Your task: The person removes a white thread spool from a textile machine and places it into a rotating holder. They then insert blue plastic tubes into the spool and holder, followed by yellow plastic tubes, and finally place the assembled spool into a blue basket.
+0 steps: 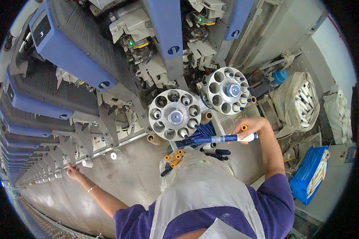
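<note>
My right hand point(252, 126) is closed around bobbin tubes. A long blue tube point(223, 139) reaches left from it, and a blue-ended bobbin with white yarn point(247, 137) lies against the palm. An orange-yellow tube point(244, 128) pokes out at the fingers. My left hand point(72, 171) is stretched out to the far left by the machine's lower edge, its fingers curled together; anything in them is too small to make out. Nearest it is a white yarn bobbin point(87, 163). Yellow tubes point(177, 156) and dark blue tubes point(222, 153) stick out of my apron pouch.
Two round magazines point(175, 99) point(221, 88) with partly filled pockets stand ahead, above a heap of blue tubes point(205, 130). Blue-grey winding machines point(73, 46) line the left. At right are a sack of white bobbins point(285, 107) and a blue basket point(307, 169).
</note>
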`<action>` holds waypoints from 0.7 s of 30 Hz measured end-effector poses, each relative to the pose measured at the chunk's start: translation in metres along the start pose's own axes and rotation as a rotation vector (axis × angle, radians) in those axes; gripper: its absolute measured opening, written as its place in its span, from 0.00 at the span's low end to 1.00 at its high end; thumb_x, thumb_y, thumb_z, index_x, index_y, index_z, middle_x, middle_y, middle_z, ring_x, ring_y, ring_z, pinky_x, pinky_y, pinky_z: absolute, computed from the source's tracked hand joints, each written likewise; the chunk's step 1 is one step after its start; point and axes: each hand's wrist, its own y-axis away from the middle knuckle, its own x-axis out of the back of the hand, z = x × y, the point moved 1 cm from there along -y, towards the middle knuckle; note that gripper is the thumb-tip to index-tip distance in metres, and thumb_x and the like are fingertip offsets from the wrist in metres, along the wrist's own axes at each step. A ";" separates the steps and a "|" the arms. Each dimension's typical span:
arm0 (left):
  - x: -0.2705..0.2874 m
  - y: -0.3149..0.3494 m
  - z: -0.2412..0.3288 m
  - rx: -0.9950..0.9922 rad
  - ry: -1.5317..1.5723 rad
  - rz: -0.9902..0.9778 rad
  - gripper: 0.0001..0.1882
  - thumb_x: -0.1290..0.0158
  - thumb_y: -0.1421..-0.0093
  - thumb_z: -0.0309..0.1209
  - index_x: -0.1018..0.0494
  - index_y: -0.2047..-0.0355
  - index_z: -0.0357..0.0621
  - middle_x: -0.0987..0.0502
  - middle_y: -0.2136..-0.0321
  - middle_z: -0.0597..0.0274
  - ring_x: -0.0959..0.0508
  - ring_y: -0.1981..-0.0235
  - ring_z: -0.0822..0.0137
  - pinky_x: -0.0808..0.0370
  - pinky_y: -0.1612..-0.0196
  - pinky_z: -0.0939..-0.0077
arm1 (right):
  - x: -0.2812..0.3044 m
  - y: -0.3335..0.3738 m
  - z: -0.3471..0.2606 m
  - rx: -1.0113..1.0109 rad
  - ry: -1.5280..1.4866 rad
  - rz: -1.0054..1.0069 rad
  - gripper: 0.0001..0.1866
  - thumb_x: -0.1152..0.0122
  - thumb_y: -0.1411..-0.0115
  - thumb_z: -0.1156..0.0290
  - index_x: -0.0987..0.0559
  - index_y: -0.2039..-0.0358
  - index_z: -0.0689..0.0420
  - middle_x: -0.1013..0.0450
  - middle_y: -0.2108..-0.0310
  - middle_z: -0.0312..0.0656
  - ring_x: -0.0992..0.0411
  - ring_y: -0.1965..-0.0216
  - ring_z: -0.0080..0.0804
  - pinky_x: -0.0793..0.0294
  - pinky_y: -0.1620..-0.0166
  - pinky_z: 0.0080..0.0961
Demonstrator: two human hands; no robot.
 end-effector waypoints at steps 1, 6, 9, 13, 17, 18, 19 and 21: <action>0.002 -0.009 -0.019 -0.044 -0.102 0.091 0.18 0.47 0.38 0.43 0.27 0.78 0.43 0.25 0.82 0.67 0.28 0.82 0.72 0.33 0.80 0.74 | 0.002 -0.006 -0.001 -0.004 -0.043 -0.044 0.23 0.41 0.38 0.56 0.23 0.48 0.57 0.25 0.77 0.36 0.29 0.76 0.19 0.31 0.74 0.18; 0.048 -0.057 -0.070 -0.338 -0.674 0.514 0.21 0.50 0.39 0.44 0.22 0.77 0.38 0.22 0.80 0.60 0.25 0.83 0.64 0.30 0.80 0.71 | 0.008 -0.006 -0.010 -0.045 -0.101 -0.006 0.23 0.42 0.38 0.56 0.23 0.48 0.58 0.26 0.78 0.36 0.30 0.77 0.20 0.33 0.75 0.18; 0.090 -0.099 -0.042 -0.166 -1.417 0.324 0.18 0.48 0.40 0.38 0.24 0.57 0.37 0.19 0.70 0.56 0.20 0.72 0.62 0.24 0.71 0.66 | 0.007 -0.001 -0.014 -0.046 -0.112 -0.022 0.23 0.42 0.37 0.56 0.23 0.49 0.59 0.27 0.80 0.37 0.30 0.79 0.20 0.34 0.76 0.18; 0.067 -0.062 0.011 -0.195 -0.616 0.233 0.19 0.51 0.38 0.39 0.26 0.55 0.36 0.20 0.65 0.50 0.21 0.62 0.56 0.25 0.58 0.61 | 0.006 -0.014 -0.020 -0.050 -0.128 -0.043 0.23 0.43 0.37 0.55 0.22 0.50 0.59 0.28 0.81 0.37 0.31 0.80 0.20 0.35 0.77 0.18; -0.088 0.105 0.116 -0.693 -0.062 -0.482 0.23 0.51 0.40 0.27 0.35 0.44 0.36 0.28 0.49 0.50 0.29 0.47 0.56 0.34 0.44 0.67 | 0.008 -0.043 -0.047 -0.044 -0.103 -0.104 0.26 0.42 0.39 0.50 0.21 0.51 0.59 0.28 0.82 0.37 0.32 0.81 0.20 0.35 0.77 0.17; -0.113 0.166 0.145 -0.824 -0.414 -0.710 0.23 0.53 0.41 0.24 0.34 0.44 0.36 0.28 0.48 0.51 0.30 0.45 0.58 0.37 0.40 0.69 | 0.005 -0.052 -0.056 -0.068 -0.087 -0.066 0.27 0.42 0.39 0.49 0.21 0.51 0.59 0.28 0.82 0.37 0.32 0.81 0.19 0.36 0.78 0.17; -0.131 0.230 0.170 -0.660 -0.110 -1.216 0.23 0.53 0.41 0.22 0.33 0.43 0.38 0.29 0.45 0.53 0.32 0.42 0.58 0.39 0.39 0.70 | 0.002 -0.060 -0.065 -0.081 -0.068 -0.065 0.27 0.43 0.39 0.49 0.21 0.51 0.60 0.28 0.82 0.37 0.32 0.81 0.19 0.36 0.78 0.17; -0.148 0.359 0.210 -0.714 0.030 -1.554 0.25 0.50 0.36 0.37 0.36 0.40 0.49 0.26 0.47 0.61 0.24 0.53 0.65 0.27 0.53 0.72 | 0.001 -0.081 -0.082 -0.055 0.009 -0.136 0.28 0.43 0.40 0.47 0.20 0.54 0.61 0.28 0.82 0.37 0.32 0.81 0.20 0.36 0.77 0.17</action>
